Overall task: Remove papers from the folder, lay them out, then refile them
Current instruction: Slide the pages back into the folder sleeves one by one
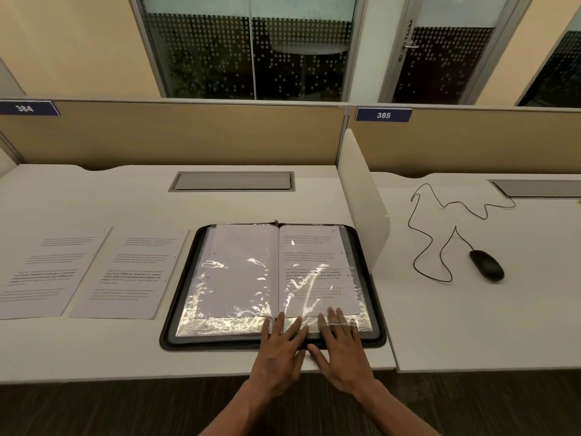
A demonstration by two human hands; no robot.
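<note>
Black zippered folder (273, 343) with glossy plastic sleeves is lying open on the white desk (94, 350).
Left hand (280, 354) and right hand (341, 350), fingers spread, are pressing its near edge; two printed sheets (129, 275) are lying further left.

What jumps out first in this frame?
The open black folder at the desk's centre, its glossy plastic sleeves glaring under the light. Both hands lie flat on its near edge, left hand beside right hand, at the bottom of the printed page. Two loose sheets lie side by side to the folder's left; a black mouse with a looping cable sits on the next desk to the right.
</note>
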